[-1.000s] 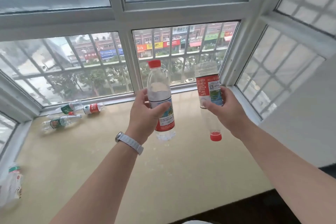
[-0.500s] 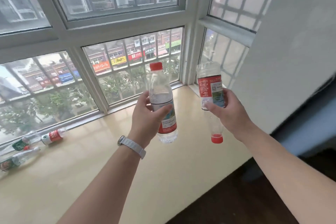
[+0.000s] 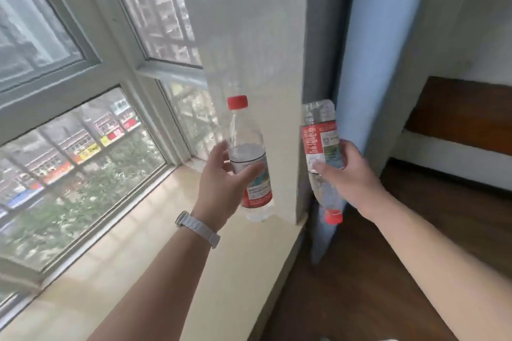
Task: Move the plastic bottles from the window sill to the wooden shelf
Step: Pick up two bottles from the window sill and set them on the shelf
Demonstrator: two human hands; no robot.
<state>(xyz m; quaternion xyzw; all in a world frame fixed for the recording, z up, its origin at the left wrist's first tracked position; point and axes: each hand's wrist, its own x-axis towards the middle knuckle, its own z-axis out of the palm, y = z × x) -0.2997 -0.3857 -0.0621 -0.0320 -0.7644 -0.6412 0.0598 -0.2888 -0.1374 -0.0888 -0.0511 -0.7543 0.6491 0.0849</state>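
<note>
My left hand (image 3: 221,188) grips a clear plastic bottle (image 3: 246,144) with a red cap and a red label, held upright above the right end of the beige window sill (image 3: 138,271). A second clear bottle (image 3: 318,141) with a red label is in my right hand (image 3: 346,180), turned upside down so its red cap (image 3: 333,216) points at the floor. It hangs in front of the wall corner and the blue curtain. The wooden shelf cannot be made out for certain.
A white wall pier (image 3: 249,36) ends the sill on the right. Beside it hangs a blue curtain (image 3: 368,77). Dark wood flooring (image 3: 374,285) lies to the right, with a dark wooden board (image 3: 465,111) against the far wall. Windows (image 3: 83,160) fill the left.
My view has swung to the right, away from the sill. The bottles lying at the sill's left end have left the view. Both hands keep their bottles in the same grip.
</note>
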